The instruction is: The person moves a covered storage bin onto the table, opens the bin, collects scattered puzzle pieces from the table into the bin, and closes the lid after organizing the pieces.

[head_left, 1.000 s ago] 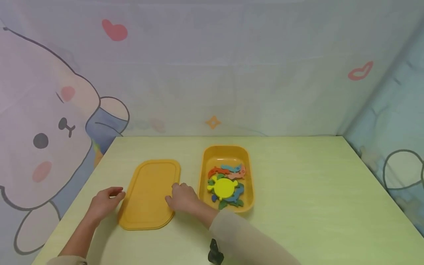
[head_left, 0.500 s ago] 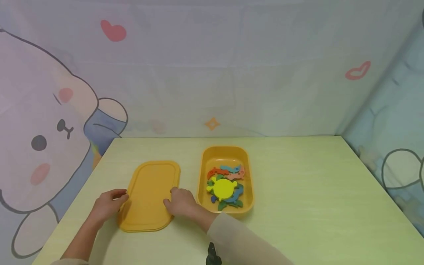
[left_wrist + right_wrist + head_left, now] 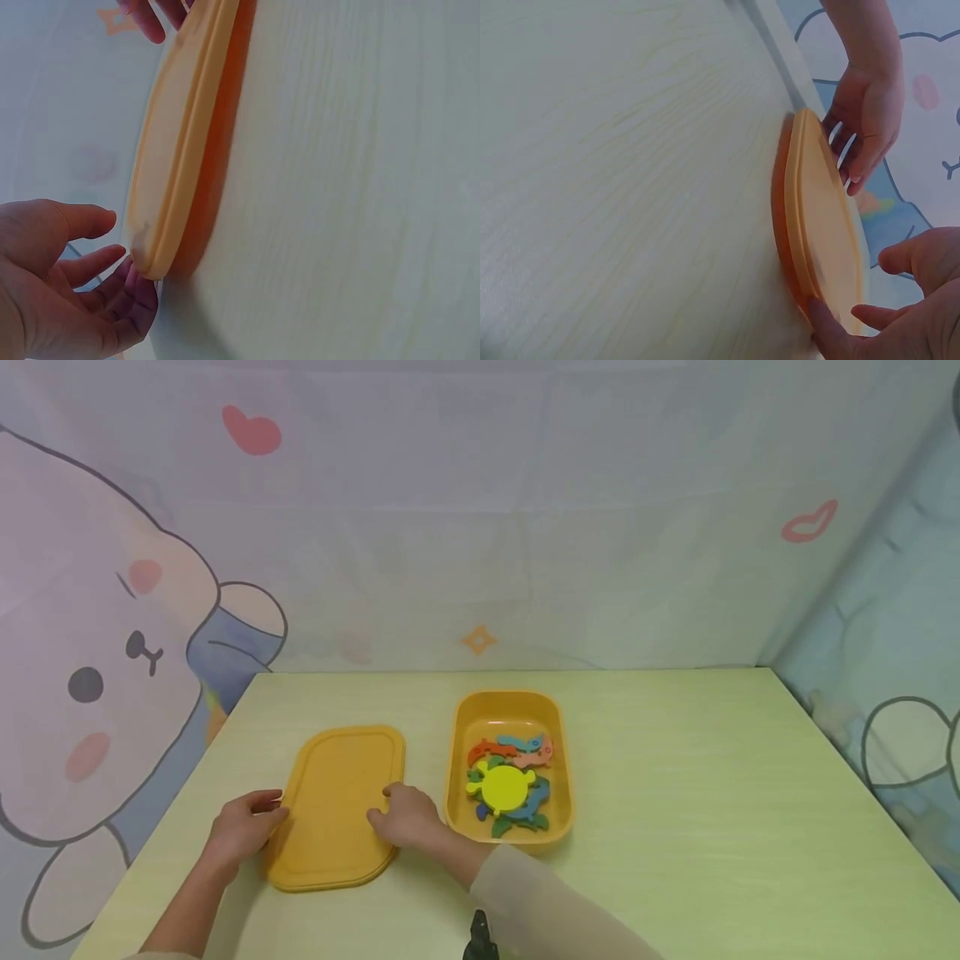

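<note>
A flat orange-yellow lid (image 3: 341, 802) with rounded corners lies left of centre on the table. My left hand (image 3: 242, 828) is at its left edge. In the left wrist view the fingers of that left hand (image 3: 75, 300) touch the rim, while the thumb stands apart from it. Opposite, my right hand (image 3: 408, 817) is at the right edge. A fingertip of this right hand (image 3: 911, 319) touches the lid's rim in the right wrist view, its thumb clear of the lid. A darker orange band shows beneath the rim in both wrist views.
Right of the lid stands a yellow plastic box (image 3: 560, 718) without a cover. Inside lie several flat animal-shaped pieces, a yellow turtle (image 3: 504, 789) on top. The pale table (image 3: 705, 802) ends at a printed cloth backdrop (image 3: 600, 568).
My left hand has moved inward to the lid's left edge. The lid has shifted slightly towards me. My right hand stays at its right edge, and the box has stayed put.
</note>
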Motion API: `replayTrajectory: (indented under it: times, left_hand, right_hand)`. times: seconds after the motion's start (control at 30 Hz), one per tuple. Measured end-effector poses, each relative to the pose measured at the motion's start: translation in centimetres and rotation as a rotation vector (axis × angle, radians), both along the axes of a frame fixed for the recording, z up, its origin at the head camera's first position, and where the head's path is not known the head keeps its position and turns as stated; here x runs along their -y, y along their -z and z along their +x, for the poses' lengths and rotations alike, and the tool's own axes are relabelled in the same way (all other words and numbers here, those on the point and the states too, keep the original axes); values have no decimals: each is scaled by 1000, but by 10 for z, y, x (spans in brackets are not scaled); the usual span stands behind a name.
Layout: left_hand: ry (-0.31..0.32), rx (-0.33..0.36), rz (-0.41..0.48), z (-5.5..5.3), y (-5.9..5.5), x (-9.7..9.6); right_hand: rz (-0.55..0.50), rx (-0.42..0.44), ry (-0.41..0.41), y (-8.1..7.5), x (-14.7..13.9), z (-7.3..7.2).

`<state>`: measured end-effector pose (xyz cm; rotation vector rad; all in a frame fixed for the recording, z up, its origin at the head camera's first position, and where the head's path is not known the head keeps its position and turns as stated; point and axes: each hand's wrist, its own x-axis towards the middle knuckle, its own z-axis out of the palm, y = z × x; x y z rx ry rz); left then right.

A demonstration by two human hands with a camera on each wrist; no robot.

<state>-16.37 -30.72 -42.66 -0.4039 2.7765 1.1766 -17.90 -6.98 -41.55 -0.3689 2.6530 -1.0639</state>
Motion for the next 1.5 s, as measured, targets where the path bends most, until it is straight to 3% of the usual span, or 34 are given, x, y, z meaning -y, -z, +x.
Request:
replayTrajectory:
  times: [0.27,0.47,0.87,1.23,1.5]
  left_hand:
    - [-53,-6,-32,3,-3,1]
    - [-56,-6,-40,5,-6,5]
    - [-27,1,73,9,-19,14]
    - [-7,-34,114,11,-39,11]
    - [2,-50,171,11,-44,4]
  right_hand:
    - [-15,-10,16,1,1,-1]
    - [-28,-33,15,0,1,-2]
    - [-81,-82,32,-8,0,-3]
    - [-187,-80,58,-26,-7,-8]
    - [-250,-85,97,-34,-15,-11]
